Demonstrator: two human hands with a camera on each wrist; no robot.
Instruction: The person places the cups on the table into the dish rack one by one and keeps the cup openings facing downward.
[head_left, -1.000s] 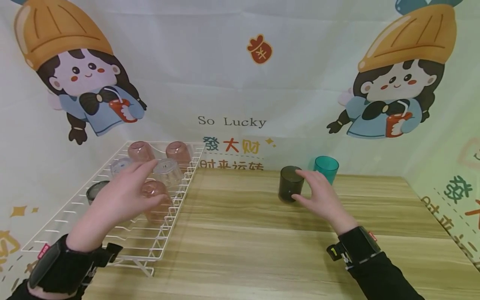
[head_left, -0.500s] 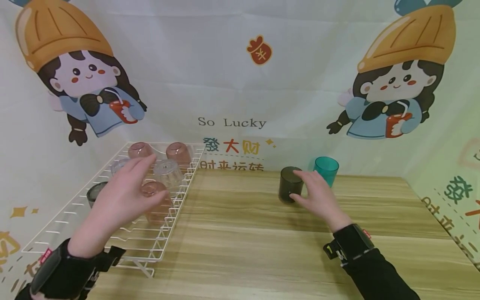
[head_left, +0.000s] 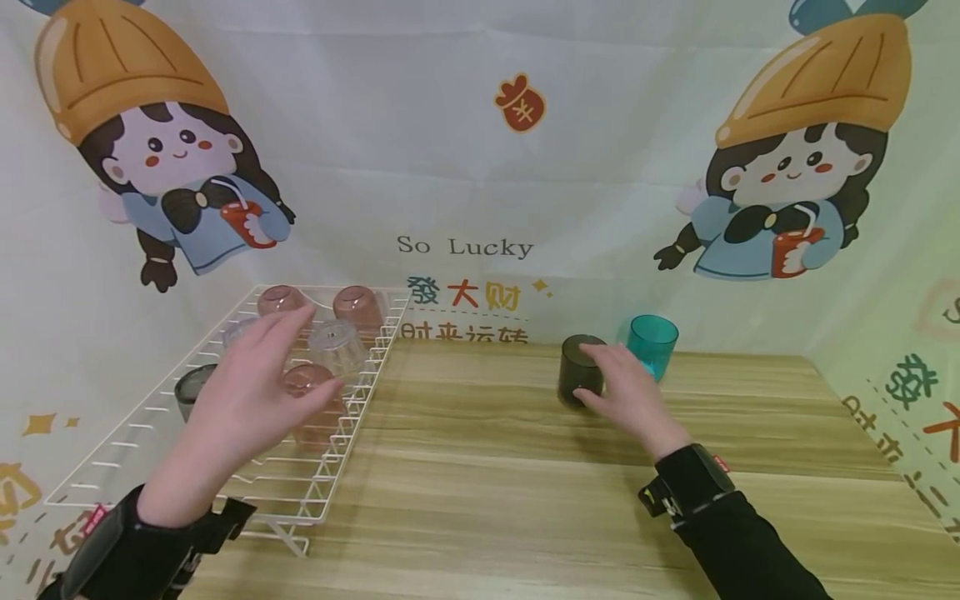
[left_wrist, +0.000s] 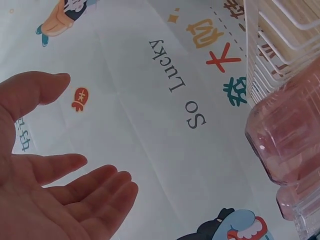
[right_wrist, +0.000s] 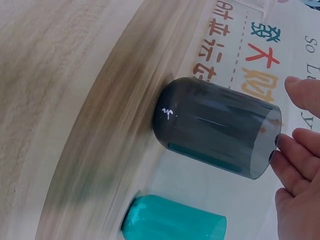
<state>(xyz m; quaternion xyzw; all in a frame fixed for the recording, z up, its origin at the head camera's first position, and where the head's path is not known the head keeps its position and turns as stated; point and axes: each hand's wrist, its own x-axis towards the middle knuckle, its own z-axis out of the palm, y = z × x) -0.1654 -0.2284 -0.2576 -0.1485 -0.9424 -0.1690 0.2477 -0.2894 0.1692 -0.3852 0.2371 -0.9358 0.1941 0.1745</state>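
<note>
My left hand (head_left: pixel 243 387) hovers over the white wire rack (head_left: pixel 341 442), thumb and fingers spread, holding nothing. Beneath and beside it are upturned glasses: a pink glass (head_left: pixel 318 417), a clear glass (head_left: pixel 337 346) and a grey glass (head_left: pixel 193 387) partly hidden by the hand. The left wrist view also has the spread hand (left_wrist: pixel 65 195), apart from a pink glass (left_wrist: pixel 285 130). On the table, a dark grey cup (head_left: pixel 573 379) stands upright. My right hand (head_left: pixel 630 400) is at its rim; fingertips meet or nearly meet the dark cup (right_wrist: pixel 210 125), while the thumb stays apart.
A teal cup (head_left: pixel 654 350) stands behind the right hand on the wooden table (head_left: pixel 480 500). Two more pink glasses, one a pink glass (head_left: pixel 358 308), sit at the rack's far end. A printed cloth (head_left: pixel 480 167) hangs along the table's back edge.
My right hand has shifted slightly left, farther around the dark grey cup, which stays in place. The left hand has hardly moved over the rack.
</note>
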